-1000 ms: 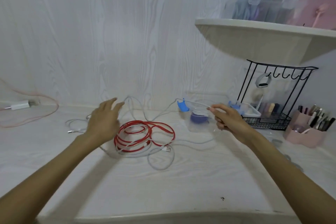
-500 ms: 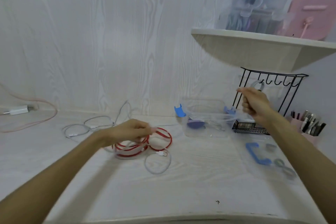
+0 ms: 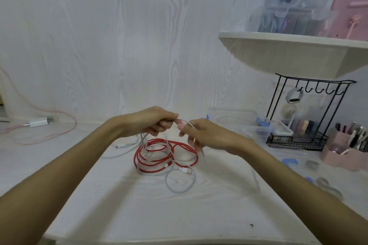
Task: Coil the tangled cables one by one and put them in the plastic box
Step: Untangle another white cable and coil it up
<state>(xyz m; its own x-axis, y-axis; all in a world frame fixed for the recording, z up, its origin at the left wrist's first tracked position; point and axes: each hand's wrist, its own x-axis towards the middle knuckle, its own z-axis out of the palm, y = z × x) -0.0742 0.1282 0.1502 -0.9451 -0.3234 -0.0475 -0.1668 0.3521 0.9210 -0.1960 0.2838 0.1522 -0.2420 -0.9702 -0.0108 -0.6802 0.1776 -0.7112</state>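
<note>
White cable (image 3: 182,121) is pinched between left hand (image 3: 148,120) and right hand (image 3: 201,135), close together above the tangle; the rest droops through the red cable (image 3: 165,154) on the desk (image 3: 139,205). Looks light and floppy, will likely snag. Grip near the plug end, feed loops slowly. Plastic box (image 3: 256,128) sits to the right.

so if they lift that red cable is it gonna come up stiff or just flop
Probably floppy: the red cable lies in loose, uneven loops on the desk. It will likely drag the white cable too, since their loops overlap. Looks light.
</note>
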